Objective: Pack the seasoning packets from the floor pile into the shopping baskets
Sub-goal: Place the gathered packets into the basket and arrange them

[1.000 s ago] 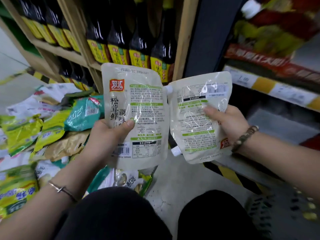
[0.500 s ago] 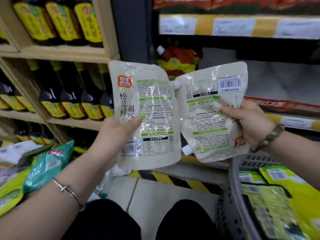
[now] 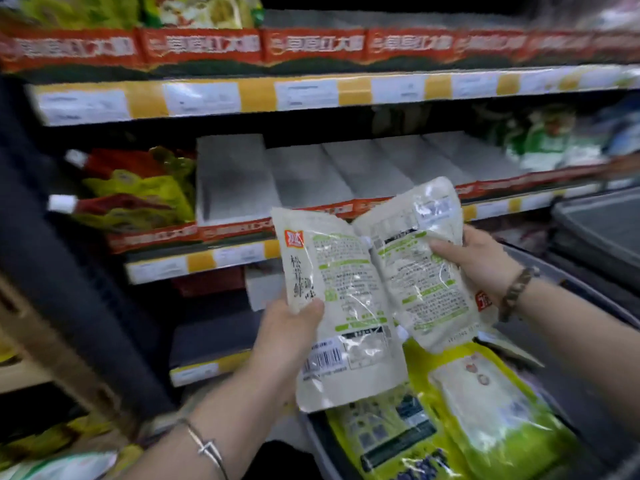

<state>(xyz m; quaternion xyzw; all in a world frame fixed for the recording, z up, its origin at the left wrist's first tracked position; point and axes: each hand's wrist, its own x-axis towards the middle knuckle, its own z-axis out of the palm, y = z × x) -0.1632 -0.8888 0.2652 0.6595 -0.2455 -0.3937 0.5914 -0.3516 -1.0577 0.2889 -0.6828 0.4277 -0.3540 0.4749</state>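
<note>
Seasoning packets appear in two places: held in the air and lying in a basket. Dark store shelving (image 3: 311,95) with yellow-and-white price strips fills the background. Lower right, a grey plastic shopping basket (image 3: 581,289) holds glossy yellow-green packets (image 3: 485,410). Above it, the left hand (image 3: 287,330) has its grip pinched on an upright cream spouted pouch (image 3: 346,306) with green print. The right hand (image 3: 481,261) has its grip clasped on a second, tilted cream pouch (image 3: 426,282), and their edges overlap. A thin silver bangle (image 3: 204,445) circles the left wrist and a beaded bracelet (image 3: 516,292) the right.
</note>
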